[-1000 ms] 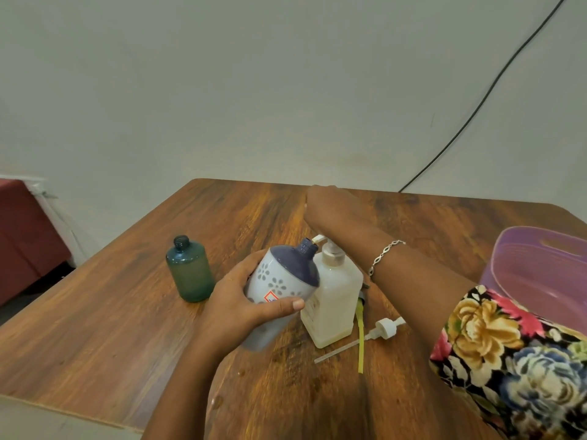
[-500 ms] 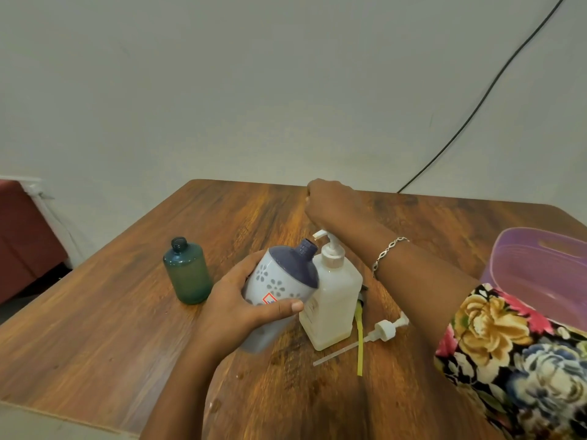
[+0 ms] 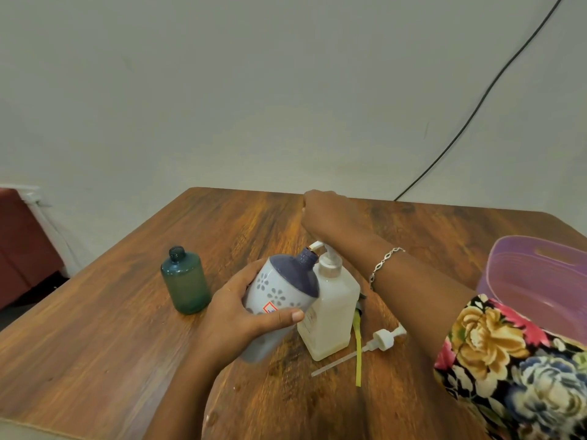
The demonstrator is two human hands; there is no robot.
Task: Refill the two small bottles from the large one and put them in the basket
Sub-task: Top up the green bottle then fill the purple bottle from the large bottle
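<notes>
At the far left, off the surface, sits something red. A small green bottle stands upright on the left part of the wooden surface, with its dark cap on, apart from the other things. Next to it, the left grip is wrapped around a small white bottle with a purple top, thumb on the near side. This bottle is lifted and tipped to the right, and its open neck sits right at the spout of the large bottle. The large bottle stands upright in the middle of the surface, with creamy liquid inside and a pump on top. The right grip is over the pump, back side up; its fingers are hidden, so I cannot tell if they are curled or straight. A silver bracelet is on that wrist. A loose white pump with a long tube lies just right of the large bottle, beside a yellow strip. A flowery sleeve is near right. Behind it sits the purple basket. A black cable runs up the wall.
</notes>
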